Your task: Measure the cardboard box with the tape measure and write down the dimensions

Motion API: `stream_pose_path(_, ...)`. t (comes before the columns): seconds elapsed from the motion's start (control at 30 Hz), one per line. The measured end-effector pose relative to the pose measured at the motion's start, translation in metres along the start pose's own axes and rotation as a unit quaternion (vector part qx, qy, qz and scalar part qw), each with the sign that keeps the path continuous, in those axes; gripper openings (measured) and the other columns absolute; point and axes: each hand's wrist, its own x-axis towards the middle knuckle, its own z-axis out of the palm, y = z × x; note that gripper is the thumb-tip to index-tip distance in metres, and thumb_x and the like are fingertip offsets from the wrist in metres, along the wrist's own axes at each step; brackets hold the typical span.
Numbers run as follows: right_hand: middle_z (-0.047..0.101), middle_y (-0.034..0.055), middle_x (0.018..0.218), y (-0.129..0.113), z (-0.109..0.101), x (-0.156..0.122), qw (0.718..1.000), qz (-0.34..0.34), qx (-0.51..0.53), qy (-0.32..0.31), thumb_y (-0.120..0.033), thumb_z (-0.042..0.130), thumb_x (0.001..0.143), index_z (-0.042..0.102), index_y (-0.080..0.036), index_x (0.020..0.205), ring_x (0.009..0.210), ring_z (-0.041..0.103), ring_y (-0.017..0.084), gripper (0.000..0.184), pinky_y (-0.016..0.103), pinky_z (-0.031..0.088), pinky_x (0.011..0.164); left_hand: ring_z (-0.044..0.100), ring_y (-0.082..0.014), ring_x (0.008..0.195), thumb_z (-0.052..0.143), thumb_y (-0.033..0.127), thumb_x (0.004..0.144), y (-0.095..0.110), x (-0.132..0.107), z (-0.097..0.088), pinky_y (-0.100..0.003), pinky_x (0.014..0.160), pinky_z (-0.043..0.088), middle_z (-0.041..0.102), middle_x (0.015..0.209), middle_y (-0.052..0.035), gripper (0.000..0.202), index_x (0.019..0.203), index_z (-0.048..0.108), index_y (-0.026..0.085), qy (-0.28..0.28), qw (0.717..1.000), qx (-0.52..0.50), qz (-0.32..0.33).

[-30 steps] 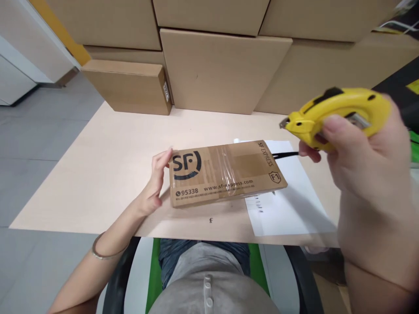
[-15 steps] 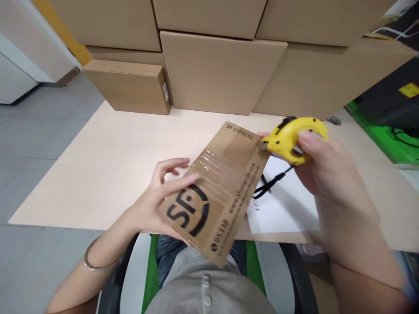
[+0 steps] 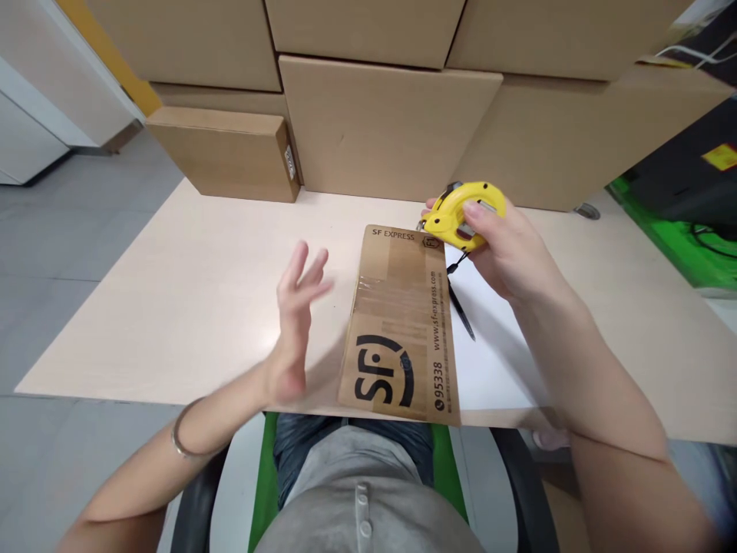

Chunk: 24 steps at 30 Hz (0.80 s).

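Your right hand (image 3: 510, 250) clamped on cutter (image 3: 446, 224) near box (image 3: 397, 299); left hand (image 3: 295, 326) spread, empty. Likely positioning step; next calls for steadying box.

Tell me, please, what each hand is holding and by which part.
Right hand: yellow cutter, by its looped handle; any hold on the box is hidden. Left hand: nothing.

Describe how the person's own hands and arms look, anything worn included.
The left hand and right hand are bare, as are the left forearm and right forearm, apart from a thin, rounded, silver-toned bangle that circles the left one.
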Motion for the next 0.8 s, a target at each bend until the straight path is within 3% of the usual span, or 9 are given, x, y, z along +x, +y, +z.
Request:
stream_pose_path(0.1,0.074,-0.0019,0.101,-0.009,0.008,0.007,0.999,-0.044,-0.007,0.006,-0.054,0.086,0.084,0.063,-0.030,0.100,0.090,0.073,0.020,0.037,0.039,0.065,0.081,0.019,-0.0468,0.168,0.055,0.087,0.090,-0.040,0.035,-0.003,-0.074,0.132,0.024,0.011,0.184,-0.0052,0.094,0.168,0.027,0.043,-0.068,0.995,-0.050,-0.046)
stream_pose_path(0.2,0.069,-0.0048,0.089,-0.015,0.020,0.014,0.996,-0.053,-0.060,-0.047,-0.053,0.086,0.084,0.058,-0.030,0.100,0.068,0.066,0.015,0.040,0.031,0.058,0.061,0.024,-0.0444,0.167,0.075,0.080,0.081,-0.071,0.060,0.008,-0.072,0.131,0.031,0.020,0.181,-0.0081,0.108,0.168,0.022,0.044,-0.108,0.987,-0.109,-0.053)
stream_pose_path(0.3,0.070,-0.0021,0.097,-0.016,0.034,0.020,0.983,-0.071,-0.130,-0.107,-0.052,0.089,0.081,0.060,-0.029,0.103,0.086,0.071,0.020,0.043,0.036,0.062,0.074,0.037,-0.0405,0.162,0.076,0.075,0.084,-0.082,0.063,0.021,-0.069,0.130,0.034,0.040,0.172,-0.0106,0.106,0.169,0.020,0.042,-0.134,0.975,-0.163,-0.067)
stream_pose_path(0.4,0.071,-0.0001,0.102,-0.013,0.046,0.026,0.974,-0.083,-0.151,-0.149,-0.049,0.092,0.077,0.062,-0.028,0.104,0.102,0.073,0.027,0.045,0.042,0.063,0.086,0.043,-0.0391,0.158,0.071,0.072,0.090,-0.081,0.055,0.026,-0.066,0.127,0.039,0.041,0.169,-0.0110,0.097,0.167,0.021,0.041,-0.124,0.976,-0.167,-0.061)
stream_pose_path(0.5,0.070,-0.0010,0.098,-0.012,0.051,0.030,0.969,-0.080,-0.162,-0.169,-0.046,0.092,0.075,0.062,-0.029,0.102,0.102,0.072,0.028,0.044,0.043,0.063,0.086,0.046,-0.0390,0.156,0.068,0.075,0.091,-0.079,0.050,0.027,-0.063,0.121,0.047,0.042,0.166,-0.0117,0.095,0.165,0.019,0.040,-0.105,0.982,-0.148,-0.052)
stream_pose_path(0.6,0.069,-0.0021,0.093,-0.014,0.040,0.028,0.963,-0.081,-0.192,-0.169,-0.043,0.093,0.075,0.060,-0.030,0.100,0.092,0.071,0.025,0.043,0.040,0.061,0.080,0.056,-0.0364,0.145,0.068,0.078,0.088,-0.077,0.049,0.031,-0.057,0.114,0.053,0.052,0.155,-0.0106,0.097,0.164,0.019,0.042,-0.067,0.986,-0.143,-0.050)
stream_pose_path(0.8,0.073,0.0000,0.091,-0.017,-0.014,0.002,0.969,-0.079,-0.215,-0.089,-0.033,0.095,0.074,0.060,-0.030,0.097,0.073,0.065,0.021,0.042,0.034,0.053,0.062,0.060,-0.0314,0.131,0.070,0.073,0.089,-0.071,0.046,0.036,-0.051,0.106,0.056,0.054,0.142,-0.0067,0.067,0.143,0.048,0.040,-0.019,0.988,-0.144,-0.059)
